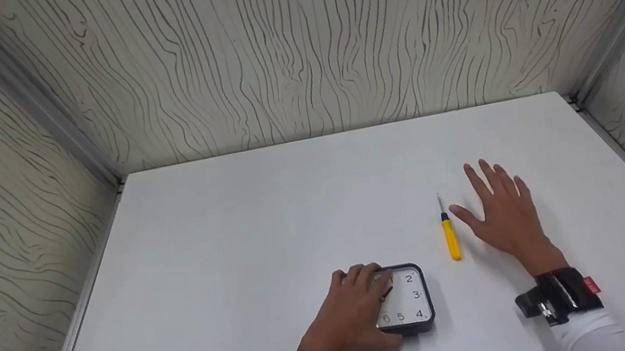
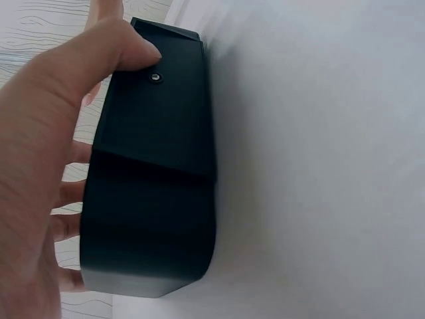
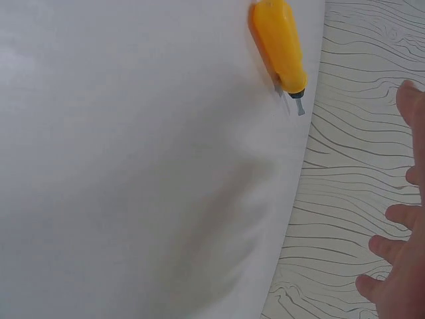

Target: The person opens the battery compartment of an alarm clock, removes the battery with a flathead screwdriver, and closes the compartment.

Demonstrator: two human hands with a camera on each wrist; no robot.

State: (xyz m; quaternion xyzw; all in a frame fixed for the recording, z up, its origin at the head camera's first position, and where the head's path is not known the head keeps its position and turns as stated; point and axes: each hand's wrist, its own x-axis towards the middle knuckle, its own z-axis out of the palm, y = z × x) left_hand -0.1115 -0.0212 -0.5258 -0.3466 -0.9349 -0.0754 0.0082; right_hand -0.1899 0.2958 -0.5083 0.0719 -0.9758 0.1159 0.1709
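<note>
- Head view: low in the middle, the left hand [image 1: 353, 316] grips a black clock [image 1: 406, 300]. The right hand [image 1: 503, 216], fingers spread, lies just right of the yellow screwdriver [image 1: 450, 236] on the white table [image 1: 269, 221].
- Left wrist view: the thumb [image 2: 129, 50] presses the clock's [image 2: 156, 173] top, with the other fingers curled round it at the left.
- Right wrist view: the screwdriver [image 3: 279, 46] sits at the top, and the straight fingers [image 3: 398, 266] are at the lower right, apart from it.

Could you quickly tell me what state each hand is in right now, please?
Left hand: fingers curled over the alarm clock, gripping it.
Right hand: open, holding nothing, beside the yellow screwdriver.

head overhead, 2 wrist close-ups
</note>
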